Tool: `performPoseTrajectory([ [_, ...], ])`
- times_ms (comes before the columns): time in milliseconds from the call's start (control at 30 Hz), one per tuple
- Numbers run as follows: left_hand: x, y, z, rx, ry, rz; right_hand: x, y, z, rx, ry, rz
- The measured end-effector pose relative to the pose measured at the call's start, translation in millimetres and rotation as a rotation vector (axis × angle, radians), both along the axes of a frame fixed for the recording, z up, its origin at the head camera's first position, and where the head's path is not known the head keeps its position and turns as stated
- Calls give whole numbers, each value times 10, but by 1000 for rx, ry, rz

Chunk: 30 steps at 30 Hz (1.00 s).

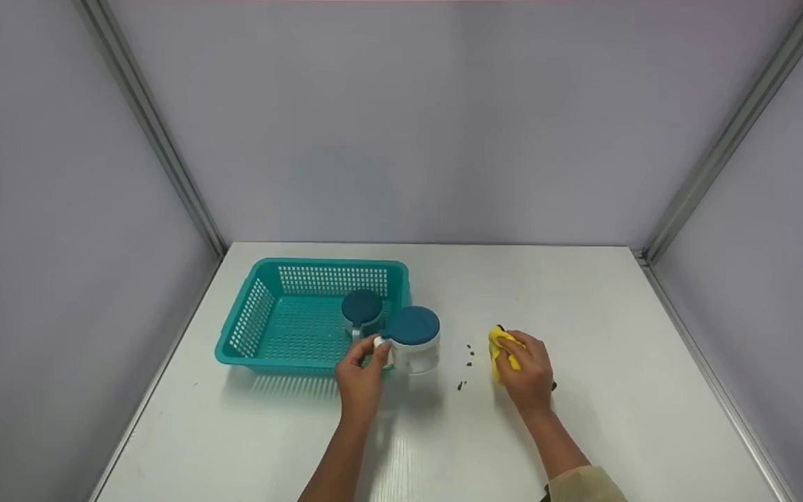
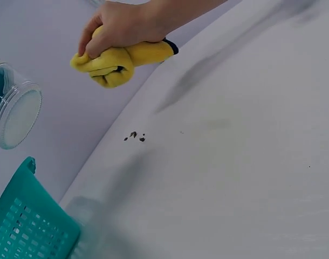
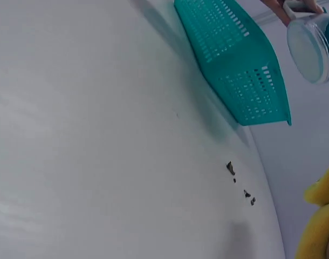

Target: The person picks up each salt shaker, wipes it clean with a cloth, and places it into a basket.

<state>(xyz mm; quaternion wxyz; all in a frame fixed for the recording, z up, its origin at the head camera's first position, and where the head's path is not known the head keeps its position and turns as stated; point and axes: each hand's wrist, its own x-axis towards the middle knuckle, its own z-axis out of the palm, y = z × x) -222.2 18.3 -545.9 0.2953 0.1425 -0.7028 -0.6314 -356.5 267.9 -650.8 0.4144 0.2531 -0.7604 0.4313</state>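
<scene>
My left hand pinches the white handle of a clear jar with a blue lid. The jar is raised off the table beside the basket's right end, its round base showing in the left wrist view. Farther right, my right hand grips a bunched yellow cloth with a dark edge, held above the table. Between the two hands, several small dark crumbs lie on the tabletop.
A teal plastic basket stands at the left of the white table. Inside it, at the right end, is a second blue-lidded jar with a handle. Grey panels enclose the table at the back and both sides.
</scene>
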Motion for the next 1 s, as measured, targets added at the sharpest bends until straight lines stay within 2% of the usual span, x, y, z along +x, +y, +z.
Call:
performPoseTrajectory([
  [200,6,-112,15,-5,22,37,-68,178,-265,71,-133,-90],
  [300,-42,-211,-60,0,30,60,-68,232,-393,116,-183,-112],
  [433,-117,-364,-180,20,47,85,-81,269,-496,118,-224,-117],
  [567,-126,-495,-205,14,80,120,-113,283,-530,125,-241,-118],
  [733,-110,-666,-170,1,108,161,-117,290,-509,125,-259,-115],
  [900,6,-809,57,-57,76,186,-114,292,-503,117,-286,-114],
  [967,20,-906,73,-83,58,197,-124,293,-509,112,-288,-109],
  [1000,8,-970,38,-96,59,209,-134,293,-515,112,-291,-106],
])
